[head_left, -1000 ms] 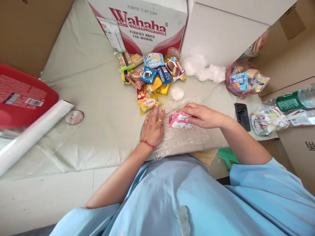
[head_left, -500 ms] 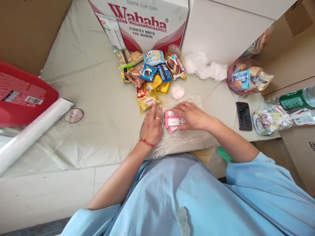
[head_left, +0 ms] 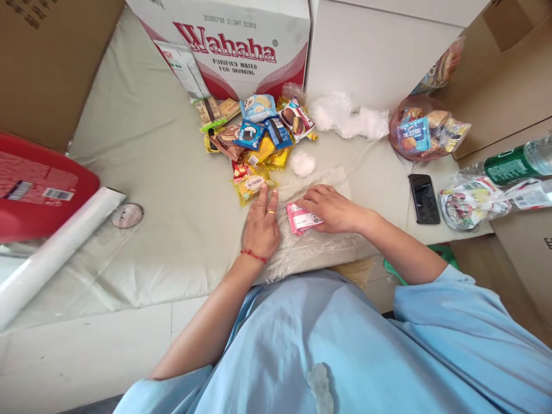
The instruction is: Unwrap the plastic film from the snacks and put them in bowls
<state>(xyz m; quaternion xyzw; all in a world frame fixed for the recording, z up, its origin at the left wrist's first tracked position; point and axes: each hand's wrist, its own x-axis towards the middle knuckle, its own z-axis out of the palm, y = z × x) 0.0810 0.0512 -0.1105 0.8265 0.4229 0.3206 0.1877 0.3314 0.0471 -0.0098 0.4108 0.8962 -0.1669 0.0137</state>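
Note:
My right hand (head_left: 331,208) grips a small pink-and-white snack packet (head_left: 302,219) from its right side, fingers over the top. The packet lies on a clear plastic bag (head_left: 313,252) spread flat at the table's front edge. To the left, my left hand (head_left: 262,230) rests palm down with fingers stretched out, along the bag's left edge. Its fingertips reach the front of a yellow wrapped snack (head_left: 252,183); whether they touch it I cannot tell. Behind that lies a heap of wrapped snacks, with a blue packet (head_left: 250,135) among them.
A Wahaha carton (head_left: 241,52) stands behind the heap. Crumpled white plastic bags (head_left: 345,118) and a bag of snacks (head_left: 416,135) lie back right, a phone (head_left: 424,198) and green-labelled bottle (head_left: 513,167) at right. A white roll (head_left: 56,253) and red container (head_left: 38,190) are left.
The pink packet has turned slightly and looks more squarely bundled under my right hand. My left hand stays flat. The whole view has shifted a little.

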